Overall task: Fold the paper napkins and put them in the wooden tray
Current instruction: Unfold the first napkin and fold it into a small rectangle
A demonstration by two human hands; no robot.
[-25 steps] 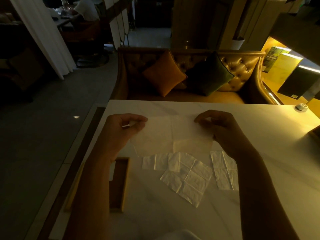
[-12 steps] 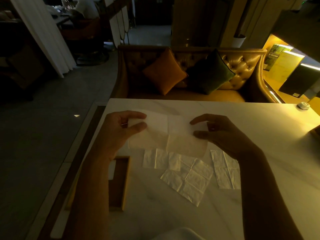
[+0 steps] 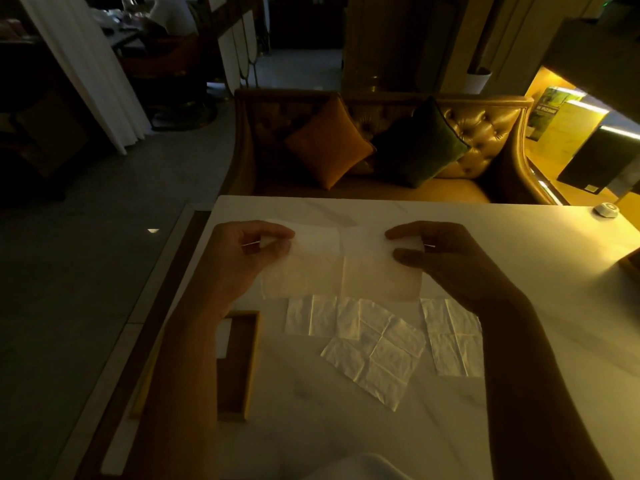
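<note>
Nearest, the wooden tray sits at the table's left edge, partly hidden under the left forearm; something pale lies inside it. Right of it, three unfolded napkins lie flat and creased, two overlapping, the third just beside them under the right forearm. Above those, both hands hold one napkin off the table: left hand pinches its upper left corner between thumb and fingers, right hand has thumb and fingers on the upper right edge, closure there unclear. Sheet hangs between them with a centre crease. Bare tabletop to the right and beyond. Farther back, a sofa with two cushions.
</note>
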